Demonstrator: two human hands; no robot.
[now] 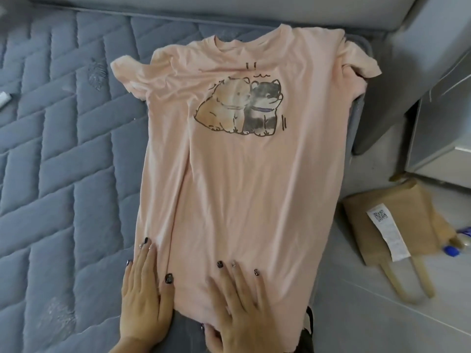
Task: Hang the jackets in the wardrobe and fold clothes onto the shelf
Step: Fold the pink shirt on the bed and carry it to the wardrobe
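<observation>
A pale pink T-shirt point(237, 179) with a print of two cartoon dogs lies spread face up on the blue quilted mattress point(58, 154), collar away from me. Its right sleeve hangs over the mattress corner. My left hand point(145, 291) rests flat with straight fingers on the shirt's lower left edge, partly on the mattress. My right hand point(242, 304) presses flat on the hem near the middle, fingers spread.
A brown paper bag point(392, 225) with a white label lies on the grey tiled floor point(382, 322) to the right, beside a small blue-capped item point(452, 250). A grey cabinet point(441, 123) stands at the right. A small white object point(3, 98) lies at the mattress's left edge.
</observation>
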